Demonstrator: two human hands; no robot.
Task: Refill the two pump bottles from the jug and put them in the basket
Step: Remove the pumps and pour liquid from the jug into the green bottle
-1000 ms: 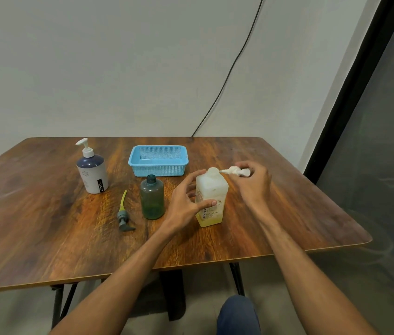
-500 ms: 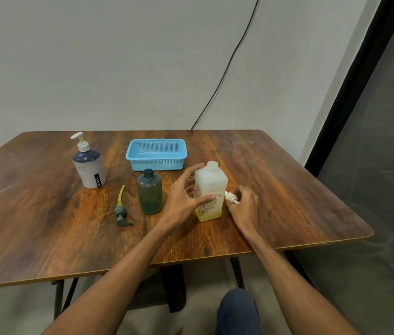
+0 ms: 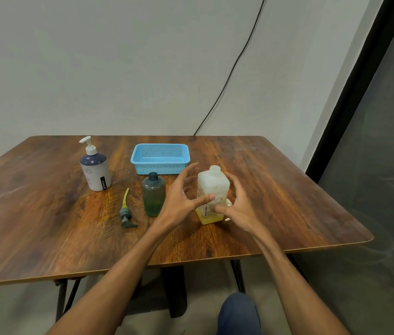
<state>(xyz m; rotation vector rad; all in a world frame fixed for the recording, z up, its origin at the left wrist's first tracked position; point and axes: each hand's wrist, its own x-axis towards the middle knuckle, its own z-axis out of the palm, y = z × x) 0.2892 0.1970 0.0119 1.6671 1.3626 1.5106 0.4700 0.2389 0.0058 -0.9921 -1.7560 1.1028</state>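
The translucent jug (image 3: 213, 187) stands uncapped near the table's middle, with yellow liquid low inside. My left hand (image 3: 181, 201) is at its left with the thumb on the label and the fingers spread off the jug. My right hand (image 3: 239, 206) wraps the jug's right side, thumb on its front. The jug's white cap (image 3: 228, 203) lies just right of the jug, mostly hidden by my right hand. The open green bottle (image 3: 153, 197) stands left of the jug, and its pump (image 3: 125, 213) lies on the table. A white and navy pump bottle (image 3: 95, 170) stands at the far left. The blue basket (image 3: 159, 158) sits behind.
Everything rests on a wooden table (image 3: 46, 226), whose front edge is near me and whose right edge is close to a dark panel (image 3: 372, 141). A black cable (image 3: 227, 81) runs down the wall behind.
My right hand laid the cap on the table right of the jug, then moved onto the jug's right side. The fingers of my left hand lifted off the jug and spread.
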